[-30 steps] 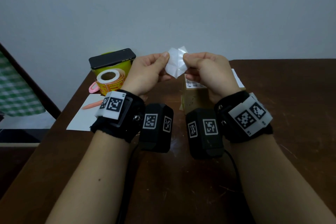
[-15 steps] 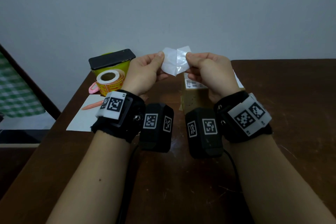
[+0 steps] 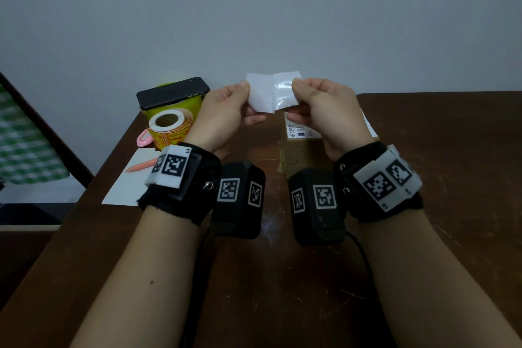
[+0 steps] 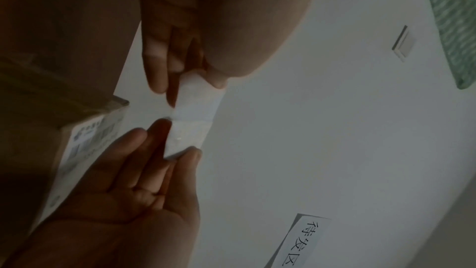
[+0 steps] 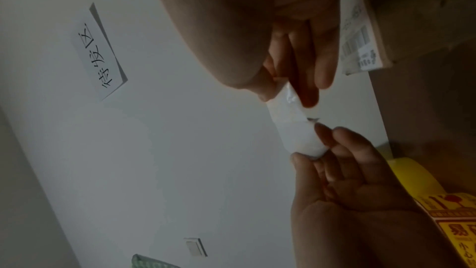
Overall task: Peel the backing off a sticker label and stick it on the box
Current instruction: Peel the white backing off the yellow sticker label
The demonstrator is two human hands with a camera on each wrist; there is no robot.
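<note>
Both hands are raised over the brown cardboard box [image 3: 300, 159], which stands on the table and bears a printed barcode label [image 3: 299, 130]. My left hand [image 3: 245, 90] pinches the matte white sticker label [image 3: 260, 94] between thumb and fingers. My right hand [image 3: 296, 87] pinches the glossy backing [image 3: 284, 93]. The two sheets still meet along a seam in the middle. The left wrist view shows the label [image 4: 197, 103] above the backing [image 4: 185, 140]. In the right wrist view the backing [image 5: 287, 101] and the label [image 5: 300, 140] run between both pinches, the box [image 5: 412, 17] behind.
A black phone [image 3: 173, 92] lies on a yellow-green tub [image 3: 183, 109] at the table's back left. In front of it are a roll of orange stickers [image 3: 169, 131], a pink clip [image 3: 142, 140], and a white sheet [image 3: 124, 189] with an orange pen [image 3: 141, 167]. Dark table [image 3: 437, 234].
The hands have drawn apart sideways. Label and backing have opened from a folded V to a nearly flat strip, more of the label being free of the backing.
</note>
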